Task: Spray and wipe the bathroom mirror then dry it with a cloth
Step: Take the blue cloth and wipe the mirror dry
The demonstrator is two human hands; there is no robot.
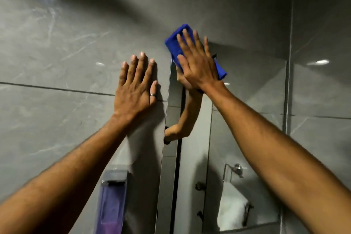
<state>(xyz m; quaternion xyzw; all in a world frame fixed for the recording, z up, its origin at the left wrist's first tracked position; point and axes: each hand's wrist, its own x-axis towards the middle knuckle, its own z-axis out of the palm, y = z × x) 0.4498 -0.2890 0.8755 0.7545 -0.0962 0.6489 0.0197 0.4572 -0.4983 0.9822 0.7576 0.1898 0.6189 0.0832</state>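
Mirror (247,119): wall-mounted, right of the soap dispenser (112,201). Left hand (135,89) is bracing flat and empty on the tile wall (57,53) beside the mirror's left edge. Right hand (197,62), fingers spread, is pressing the folded blue cloth (177,34) onto the mirror's top-left corner. Step judged: wiping or drying. Next: sweeping the cloth across the remaining glass.

Head camera tilts up, close to mirror (247,119).
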